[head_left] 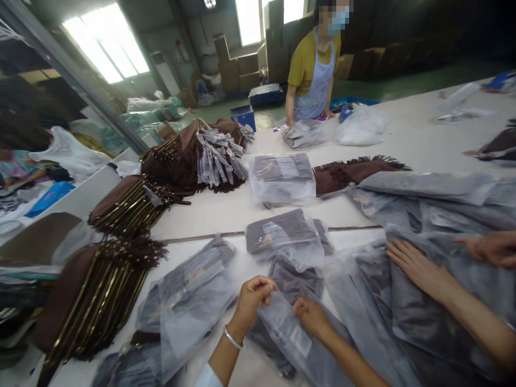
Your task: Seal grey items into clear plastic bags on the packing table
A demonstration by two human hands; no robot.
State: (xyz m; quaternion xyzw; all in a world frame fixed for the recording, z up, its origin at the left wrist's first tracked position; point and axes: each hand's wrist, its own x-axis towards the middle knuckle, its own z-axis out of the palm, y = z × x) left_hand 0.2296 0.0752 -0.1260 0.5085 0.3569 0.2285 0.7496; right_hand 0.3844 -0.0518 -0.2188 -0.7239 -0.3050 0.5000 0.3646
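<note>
A frosted plastic bag (292,336) with a dark folded item inside and a white label lies in front of me. My left hand (255,294), a silver bangle at its wrist, pinches the upper left corner of this bag. Closed at the bag's upper right side is my right hand (311,317), its fingers curled on the plastic. Just beyond my hands, a bagged dark item (286,236) with printed text rests on other dark bagged pieces. To the left, more frosted bags (193,290) with dark contents overlap one another.
Brown bags with gold zips (97,290) and grey-tagged fringed pieces (173,161) are piled left. A co-worker's hands (419,266) rest on and hover over large bagged items at right. Across the table (217,215) stands a person in an apron (314,80).
</note>
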